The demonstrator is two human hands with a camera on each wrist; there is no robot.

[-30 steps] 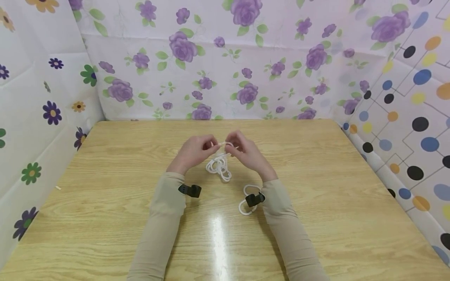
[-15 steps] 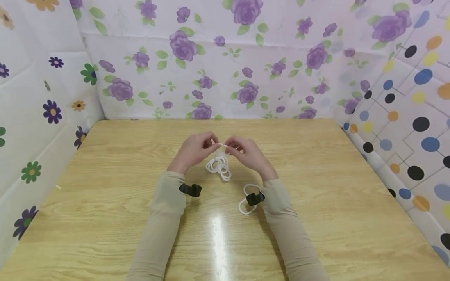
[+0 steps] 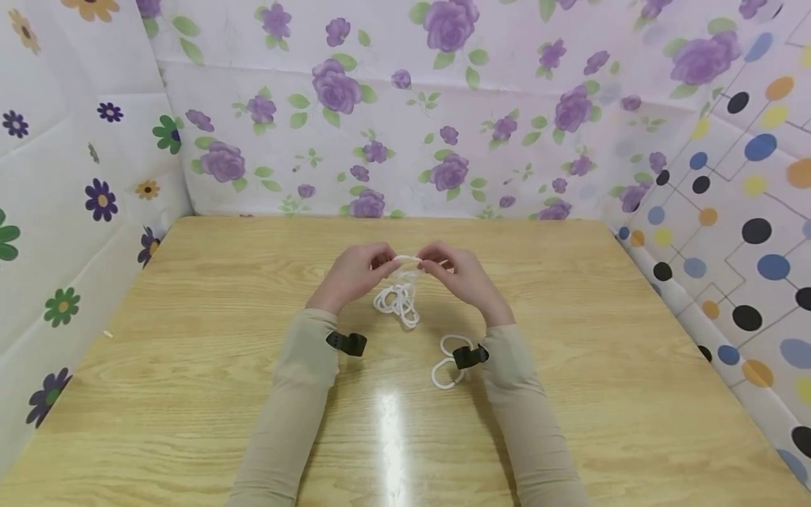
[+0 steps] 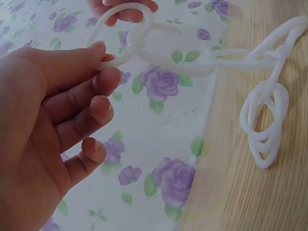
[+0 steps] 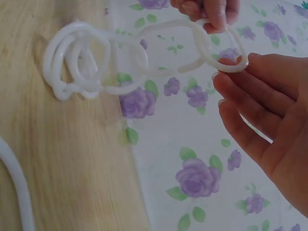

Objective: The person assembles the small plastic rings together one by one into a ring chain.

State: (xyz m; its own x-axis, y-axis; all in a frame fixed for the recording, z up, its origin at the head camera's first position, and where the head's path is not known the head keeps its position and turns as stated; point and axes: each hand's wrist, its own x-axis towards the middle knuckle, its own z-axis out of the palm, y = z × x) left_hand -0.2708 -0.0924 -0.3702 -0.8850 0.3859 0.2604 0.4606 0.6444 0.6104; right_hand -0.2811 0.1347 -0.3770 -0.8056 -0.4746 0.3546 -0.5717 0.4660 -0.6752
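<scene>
Both hands meet above the table, holding the end link [image 4: 150,30] of a white plastic chain between them. My left hand [image 3: 351,277] pinches one side of that link with thumb and index finger; its other fingers curl loosely in the left wrist view. Opposite it, my right hand [image 3: 467,283] pinches the other side by its fingertips. A second link [image 5: 166,71] hangs through the held one and leads down to the rest of the chain [image 3: 399,304], bunched on the table below the hands.
Two more white links [image 3: 446,374] lie by the right wrist, partly behind the black wrist camera [image 3: 469,357]. A small white piece [image 3: 108,334] is at the wooden table's [image 3: 209,310] left edge. Patterned cloth walls [image 3: 405,176] enclose the back and sides.
My right hand has moved a little to the right, away from the left, and more of the link shows between the fingertips. The bunched chain stays on the table.
</scene>
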